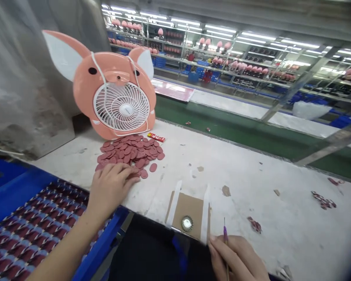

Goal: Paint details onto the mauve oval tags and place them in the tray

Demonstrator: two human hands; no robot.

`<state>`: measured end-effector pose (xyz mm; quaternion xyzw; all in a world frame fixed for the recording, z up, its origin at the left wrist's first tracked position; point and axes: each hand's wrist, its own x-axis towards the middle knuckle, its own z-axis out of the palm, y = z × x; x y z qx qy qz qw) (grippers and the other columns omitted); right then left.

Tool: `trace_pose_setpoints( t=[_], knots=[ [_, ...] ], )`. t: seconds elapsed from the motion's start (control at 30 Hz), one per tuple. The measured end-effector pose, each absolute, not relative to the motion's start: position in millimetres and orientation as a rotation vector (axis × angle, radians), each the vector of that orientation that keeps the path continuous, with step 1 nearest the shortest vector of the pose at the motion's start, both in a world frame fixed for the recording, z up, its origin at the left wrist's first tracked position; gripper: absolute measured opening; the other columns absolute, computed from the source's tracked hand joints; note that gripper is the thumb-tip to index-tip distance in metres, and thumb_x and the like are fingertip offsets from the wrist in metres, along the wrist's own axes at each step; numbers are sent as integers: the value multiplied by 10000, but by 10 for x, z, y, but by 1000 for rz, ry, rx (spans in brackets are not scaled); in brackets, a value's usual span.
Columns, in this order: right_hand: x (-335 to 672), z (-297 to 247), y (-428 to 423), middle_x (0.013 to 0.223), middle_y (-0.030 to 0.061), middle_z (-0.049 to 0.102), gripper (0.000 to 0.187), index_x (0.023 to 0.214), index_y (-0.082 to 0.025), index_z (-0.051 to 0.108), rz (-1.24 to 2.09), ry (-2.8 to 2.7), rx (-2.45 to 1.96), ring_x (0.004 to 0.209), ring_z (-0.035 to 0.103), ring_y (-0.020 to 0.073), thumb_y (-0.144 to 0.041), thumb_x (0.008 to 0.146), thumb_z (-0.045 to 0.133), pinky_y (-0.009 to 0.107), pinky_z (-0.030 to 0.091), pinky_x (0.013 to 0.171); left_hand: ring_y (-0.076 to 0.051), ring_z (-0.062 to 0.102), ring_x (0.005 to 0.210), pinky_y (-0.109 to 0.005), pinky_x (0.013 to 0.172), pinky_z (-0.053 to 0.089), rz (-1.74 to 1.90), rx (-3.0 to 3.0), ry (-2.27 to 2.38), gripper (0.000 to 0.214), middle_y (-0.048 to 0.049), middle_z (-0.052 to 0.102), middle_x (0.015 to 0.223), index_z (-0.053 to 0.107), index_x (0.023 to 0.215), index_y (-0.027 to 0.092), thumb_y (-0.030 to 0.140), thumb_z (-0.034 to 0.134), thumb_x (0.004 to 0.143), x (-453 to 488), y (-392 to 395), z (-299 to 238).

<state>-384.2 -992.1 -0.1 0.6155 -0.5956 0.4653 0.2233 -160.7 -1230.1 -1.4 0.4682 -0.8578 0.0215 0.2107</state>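
Observation:
My left hand [114, 185] rests at the near edge of a pile of dark pink oval pieces [131, 150]. Its fingers are slightly curled and apart, the tips by a few loose ovals. In my right hand [240, 257] is a slim tool with a purple collar and a fine dark tip, like a fine brush [225, 233], pointing up and away from me. Between the hands, a piece of brown cardboard [190, 205] lies at the table edge under two white strips. On it sits a crimped bottle cap [187, 223], hollow side up, with something pale and shiny inside.
A pink pig-shaped fan [124, 97] stands behind the pile, near a small red packet [156, 137]. Patterned dark red parts [323, 200] and scraps lie on the white table [199, 152]. A blue crate [43, 218] holds rows of parts at left. Beyond runs a green conveyor [234, 132].

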Motion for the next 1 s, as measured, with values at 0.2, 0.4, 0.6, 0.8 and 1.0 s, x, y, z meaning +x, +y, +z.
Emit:
trace_pose_setpoints(
  t=[0.2, 0.4, 0.6, 0.8, 1.0],
  knots=[
    [-3848, 72, -9944, 845, 71, 624, 197, 1084, -155, 665, 1683, -1804, 1860, 697, 619, 150, -87, 906, 615, 252, 526, 576, -210, 636, 750, -319, 698, 464, -878, 1138, -2085, 200, -24, 722, 777, 710, 776, 220, 405, 681, 849, -1948, -11640, 161],
    [-3842, 209, -10002, 729, 4, 643, 113, 1032, -225, 683, 1996, -1806, 2167, 596, 611, 103, -283, 941, 649, 175, 498, 547, -126, 623, 623, -217, 591, 460, -2167, 986, -1241, 317, -5, 719, 667, 726, 702, 182, 451, 878, 631, -2282, -10787, 139],
    [-3751, 169, -9894, 698, -16, 648, 45, 913, -255, 730, 2437, -2017, 2126, 576, 592, 82, -292, 890, 718, 159, 464, 555, -101, 616, 560, -148, 472, 412, -2803, 702, -1003, 453, -21, 719, 625, 759, 774, 164, 450, 947, 477, -2156, -10798, -171],
    [-3665, 79, -9861, 889, 13, 703, 290, 1210, -299, 662, 2376, -2077, 2150, 717, 654, 113, -254, 924, 682, 200, 539, 657, -74, 571, 457, -117, 369, 377, -2912, 578, -709, 435, -21, 717, 623, 771, 788, 183, 418, 956, 472, -2101, -10733, -402],
    [-3834, -81, -9903, 833, 20, 668, 306, 1316, -236, 586, 1878, -2097, 2037, 704, 619, 120, -253, 1057, 424, 242, 527, 622, -81, 575, 561, -105, 368, 446, -2701, 856, -484, 403, -18, 680, 682, 792, 850, 162, 453, 901, 592, -2017, -10736, -262]
  ],
)
